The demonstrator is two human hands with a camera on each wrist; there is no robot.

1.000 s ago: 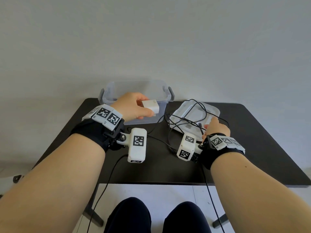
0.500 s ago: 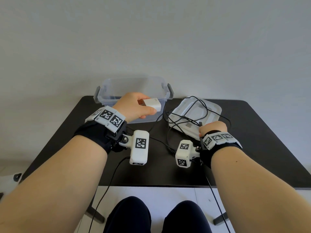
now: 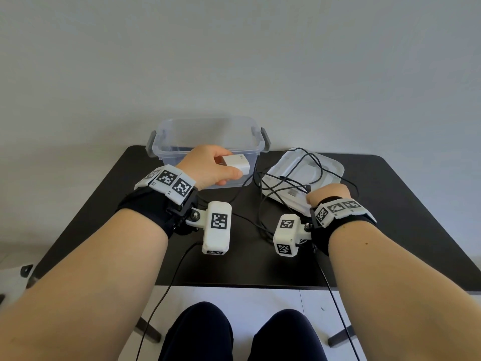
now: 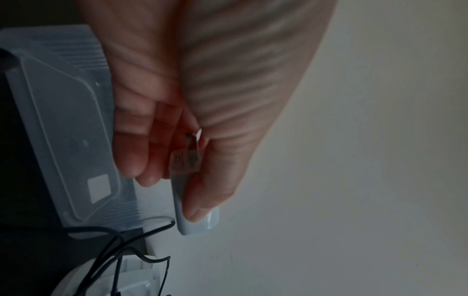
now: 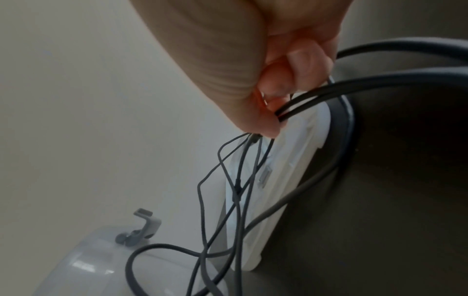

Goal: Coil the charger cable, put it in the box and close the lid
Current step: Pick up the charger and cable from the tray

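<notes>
My left hand (image 3: 210,166) grips the white charger block (image 3: 238,164) in front of the clear plastic box (image 3: 208,136); the left wrist view shows thumb and fingers (image 4: 149,160) clamped on the block (image 4: 195,210). The thin black cable (image 3: 291,175) runs from the block and lies in loose loops over the white lid (image 3: 328,168) to the right of the box. My right hand (image 3: 326,195) is at the lid's near edge, pinching several strands of the cable (image 5: 238,188) between thumb and fingers (image 5: 291,66).
The box and lid sit at the back of a black table (image 3: 403,217) against a pale wall. Grey latches (image 3: 265,139) stick out from the box ends. Black camera leads (image 3: 166,290) hang off the table's near edge above my knees.
My right hand has drawn back toward me along the lid, pulling the cable loops with it. My left hand keeps the block near the box front.
</notes>
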